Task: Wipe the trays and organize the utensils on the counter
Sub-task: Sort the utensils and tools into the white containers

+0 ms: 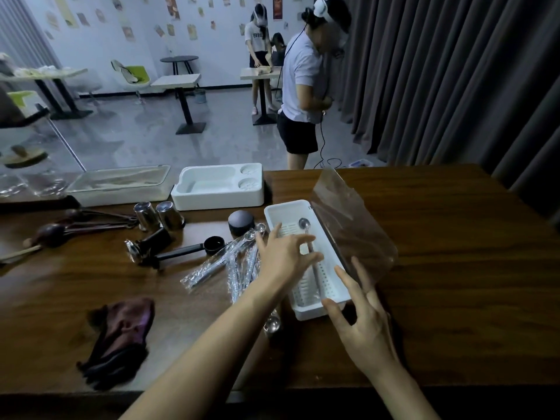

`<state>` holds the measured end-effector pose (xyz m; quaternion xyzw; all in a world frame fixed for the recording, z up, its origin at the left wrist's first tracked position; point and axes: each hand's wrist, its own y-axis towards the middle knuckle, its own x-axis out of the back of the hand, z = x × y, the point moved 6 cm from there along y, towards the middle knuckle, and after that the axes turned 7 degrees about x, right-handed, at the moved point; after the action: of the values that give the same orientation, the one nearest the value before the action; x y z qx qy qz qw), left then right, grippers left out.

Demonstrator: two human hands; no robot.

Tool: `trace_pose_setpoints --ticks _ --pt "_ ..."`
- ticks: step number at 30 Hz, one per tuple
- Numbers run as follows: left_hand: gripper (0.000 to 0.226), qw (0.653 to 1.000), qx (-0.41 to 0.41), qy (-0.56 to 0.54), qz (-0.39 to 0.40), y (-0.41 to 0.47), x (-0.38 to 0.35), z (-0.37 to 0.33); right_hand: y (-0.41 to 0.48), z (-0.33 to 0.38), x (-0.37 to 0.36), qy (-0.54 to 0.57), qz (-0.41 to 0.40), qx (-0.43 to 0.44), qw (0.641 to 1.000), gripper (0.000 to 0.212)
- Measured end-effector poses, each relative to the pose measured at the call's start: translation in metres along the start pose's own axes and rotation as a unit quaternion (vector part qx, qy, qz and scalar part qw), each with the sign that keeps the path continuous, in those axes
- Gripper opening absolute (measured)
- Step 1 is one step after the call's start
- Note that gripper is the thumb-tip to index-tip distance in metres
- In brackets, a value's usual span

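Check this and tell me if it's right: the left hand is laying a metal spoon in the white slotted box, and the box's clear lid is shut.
Not quite. The head view shows the clear lid open, tilted up along the right side of the white slotted box. The rest holds: the left hand is laying a metal spoon in it.

A white slotted tray (274,215) lies lengthwise on the worktop (439,268), its clear lid (354,225) tilted open to the right. A metal spoon (304,224) lies inside, bowl at the far end, handle pinched by the left hand (285,253). Wrapped spoons (212,266) fan out just left of the tray.
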<state>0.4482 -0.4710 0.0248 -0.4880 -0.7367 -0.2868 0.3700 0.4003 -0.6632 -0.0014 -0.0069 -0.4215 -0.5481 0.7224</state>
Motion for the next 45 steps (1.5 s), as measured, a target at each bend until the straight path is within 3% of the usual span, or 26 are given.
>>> trace_pose_setpoints --ticks 3,7,11,14,18,27,31,35,41,45 --pt "0.04 1.0 -0.015 -0.005 -0.008 -0.006 0.006 0.0 0.0 0.0 0.0 -0.006 -0.006 0.004 1.0 0.066" --pt "0.028 0.989 -0.021 -0.103 -0.103 -0.021 0.027 0.037 0.001 -0.001 -0.001 -0.021 -0.014 0.019 1.0 0.065" --pt "0.03 0.98 0.025 -0.058 -0.189 -0.034 0.057 0.104 0.0 -0.001 -0.001 -0.014 -0.008 0.021 1.0 0.059" --pt "0.026 0.985 0.091 0.007 -0.147 -0.037 0.07 0.138 0.0 -0.002 -0.002 -0.007 -0.002 0.012 1.0 0.06" --pt "0.021 0.989 0.116 0.01 -0.091 -0.031 0.073 0.153 0.0 -0.002 -0.003 -0.007 0.002 0.007 1.0 0.06" --pt "0.051 0.996 0.059 0.002 0.067 -0.026 0.065 0.137 -0.001 -0.003 -0.003 0.003 -0.002 0.008 1.0 0.055" --pt "0.046 0.992 0.074 -0.034 0.097 -0.027 0.061 0.133 -0.001 -0.003 -0.002 -0.002 0.0 0.007 1.0 0.055" --pt "0.028 0.988 0.085 -0.095 0.086 -0.028 0.061 0.133 0.0 -0.003 -0.002 -0.004 0.003 0.002 1.0 0.056" --pt "0.031 0.974 0.055 -0.218 0.008 -0.033 0.072 0.114 0.0 -0.004 -0.002 -0.005 0.002 -0.006 1.0 0.065" --pt "0.033 0.968 0.02 -0.252 0.0 -0.035 0.075 0.07 0.001 -0.003 -0.001 -0.008 0.0 -0.022 1.0 0.08"
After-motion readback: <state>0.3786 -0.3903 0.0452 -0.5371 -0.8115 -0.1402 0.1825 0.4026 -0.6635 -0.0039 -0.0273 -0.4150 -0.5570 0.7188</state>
